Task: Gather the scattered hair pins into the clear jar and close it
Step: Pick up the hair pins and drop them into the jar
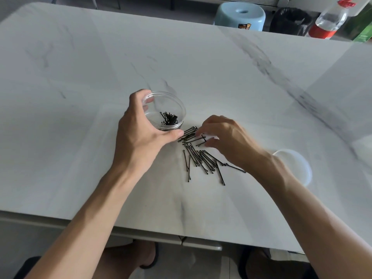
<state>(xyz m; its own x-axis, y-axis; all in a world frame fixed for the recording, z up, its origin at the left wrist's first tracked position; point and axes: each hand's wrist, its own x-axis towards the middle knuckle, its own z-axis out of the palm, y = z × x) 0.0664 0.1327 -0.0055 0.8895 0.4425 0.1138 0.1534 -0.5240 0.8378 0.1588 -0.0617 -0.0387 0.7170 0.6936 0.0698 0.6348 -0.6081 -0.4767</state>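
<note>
Nearest the person, a loose heap of black hair pins lies on the white marbled table, fanned out between the two forearms. A white round lid lies flat to the right, partly hidden behind the right wrist. The right hand hangs over the far end of the heap, fingers bent down with their tips among the pins; motion blur hides whether it pinches any. Just left of it, the left hand grips the clear jar, with fingers curled round its far left wall and the thumb along its near side, close to the heap. The jar stands open with a small clump of pins on its bottom. Beyond the far edge are a pale blue stool, a black bag and a red-capped bottle
</note>
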